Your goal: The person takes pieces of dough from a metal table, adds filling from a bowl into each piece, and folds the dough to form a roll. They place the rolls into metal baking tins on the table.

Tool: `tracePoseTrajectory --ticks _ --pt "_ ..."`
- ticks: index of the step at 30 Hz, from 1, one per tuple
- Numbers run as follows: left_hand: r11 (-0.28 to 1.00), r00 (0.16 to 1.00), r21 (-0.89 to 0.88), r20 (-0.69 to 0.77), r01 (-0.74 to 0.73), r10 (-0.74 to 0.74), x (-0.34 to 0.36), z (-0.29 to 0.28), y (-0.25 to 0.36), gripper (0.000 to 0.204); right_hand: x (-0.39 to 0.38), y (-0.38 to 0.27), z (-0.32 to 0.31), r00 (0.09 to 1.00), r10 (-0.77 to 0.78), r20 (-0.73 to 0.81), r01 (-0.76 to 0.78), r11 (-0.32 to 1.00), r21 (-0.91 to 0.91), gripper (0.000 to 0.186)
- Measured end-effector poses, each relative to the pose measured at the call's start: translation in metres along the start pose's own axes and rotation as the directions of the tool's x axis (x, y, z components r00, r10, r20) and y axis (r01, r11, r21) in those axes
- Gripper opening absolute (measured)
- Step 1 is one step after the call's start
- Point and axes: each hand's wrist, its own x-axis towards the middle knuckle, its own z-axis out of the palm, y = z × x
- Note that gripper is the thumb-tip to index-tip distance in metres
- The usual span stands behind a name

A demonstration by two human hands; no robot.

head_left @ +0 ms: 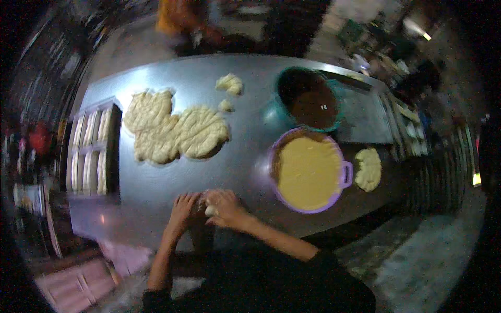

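Near the front edge of the metal table, my two hands are close together. My right hand [225, 208] is curled around a small pale piece of dough [211, 211], which shows partly below its fingers. My left hand [183, 207] rests beside it, its fingers stretched forward and slightly blurred. Beyond them lies a large, lumpy mass of dough [201, 133] in joined slabs. Two smaller dough pieces sit farther back, a larger lump [229, 83] and a little one [225, 106].
To the right stands a purple basin [278, 195] filled with something smooth and yellow. A teal tub [336, 112] with dark contents is behind it. Another dough lump [368, 169] lies at right. Dark pans [115, 148] holding dough strips stand at left. Across the table is a person in orange [180, 18].
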Motion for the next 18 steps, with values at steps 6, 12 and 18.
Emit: tracePoseTrajectory --ticks 6,12,18 --pt "0.995 0.981 0.103 -0.191 0.002 0.018 -0.037 -0.02 0.0 0.068 0.005 -0.011 0.017 0.985 -0.088 0.151 0.098 0.993 -0.059 0.074" --pt "0.998 0.984 -0.059 -0.178 -0.027 0.016 -0.033 -0.004 -0.011 0.055 0.001 -0.006 0.013 0.975 -0.147 0.167 0.171 0.975 -0.142 0.072" --pt "0.815 0.957 -0.573 -0.182 0.082 -0.224 -0.043 0.073 -0.113 0.053 0.017 0.001 0.071 0.962 -0.26 0.087 0.274 0.912 -0.305 0.043"
